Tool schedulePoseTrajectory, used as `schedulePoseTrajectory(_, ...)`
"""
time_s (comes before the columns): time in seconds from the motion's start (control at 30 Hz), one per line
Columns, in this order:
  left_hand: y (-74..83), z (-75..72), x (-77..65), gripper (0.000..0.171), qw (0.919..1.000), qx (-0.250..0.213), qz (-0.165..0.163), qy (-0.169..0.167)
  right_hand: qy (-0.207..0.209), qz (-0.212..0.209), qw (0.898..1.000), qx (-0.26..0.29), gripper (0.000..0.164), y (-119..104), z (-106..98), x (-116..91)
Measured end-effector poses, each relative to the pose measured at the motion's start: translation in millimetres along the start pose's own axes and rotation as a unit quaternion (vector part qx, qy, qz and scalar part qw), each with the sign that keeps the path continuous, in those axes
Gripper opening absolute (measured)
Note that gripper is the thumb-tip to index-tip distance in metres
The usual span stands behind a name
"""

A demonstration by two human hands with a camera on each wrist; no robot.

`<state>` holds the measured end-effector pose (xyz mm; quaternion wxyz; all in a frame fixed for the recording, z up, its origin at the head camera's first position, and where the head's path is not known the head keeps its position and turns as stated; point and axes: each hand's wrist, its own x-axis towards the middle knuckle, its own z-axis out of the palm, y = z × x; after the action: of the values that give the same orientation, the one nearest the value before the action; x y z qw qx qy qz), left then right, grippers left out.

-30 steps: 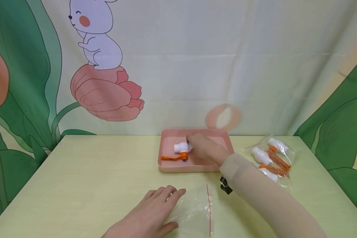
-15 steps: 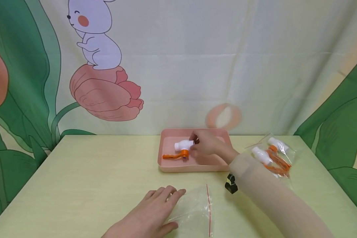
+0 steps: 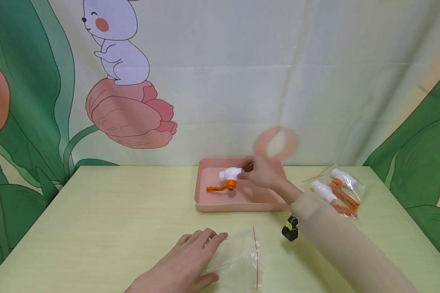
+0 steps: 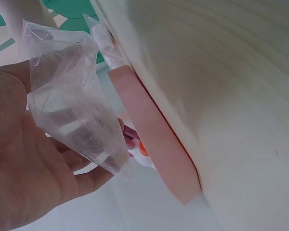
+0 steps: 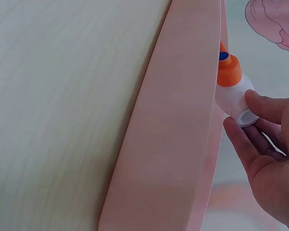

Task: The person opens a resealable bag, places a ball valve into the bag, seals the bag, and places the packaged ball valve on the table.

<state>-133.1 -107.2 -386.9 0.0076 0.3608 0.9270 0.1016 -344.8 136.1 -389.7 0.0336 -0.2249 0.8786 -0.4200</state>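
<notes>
My right hand pinches one end of a white plastic ball valve between thumb and fingers, over the pink tray. The valve's orange lever points left in the head view. In the right wrist view, the thumb lies on the white body beside its open end, and the tray wall partly covers the lever. My left hand is at the front of the table, thumb and fingers spread at a clear zip bag with a red seal line. The bag spreads across the thumb and fingers in the left wrist view.
To the right of the tray lie clear bags with more white valve bodies and orange levers inside. A printed cloth hangs behind the table. A black device hangs at the right wrist.
My right hand has taken hold of the ball valve's end and moved it slightly up and to the right within the tray area. My left hand and the bag have barely moved.
</notes>
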Motion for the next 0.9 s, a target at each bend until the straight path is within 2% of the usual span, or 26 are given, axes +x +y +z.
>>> schedulePoseTrajectory(0.33,-4.2,1.2,1.0,0.074,0.9996,-0.012,-0.022,-0.013,0.050,0.006,0.999,-0.012,0.021,-1.7,-7.6,-17.9)
schedulePoseTrajectory(0.57,-8.2,2.1,2.2,0.073,0.9988,-0.025,-0.040,-0.012,0.060,-0.001,0.998,0.032,0.022,-8.5,-19.1,-37.2)
schedulePoseTrajectory(0.9,-15.3,1.9,2.0,0.073,0.9979,-0.030,-0.055,0.018,0.063,0.004,0.996,0.066,0.025,-5.8,-35.5,-63.6)
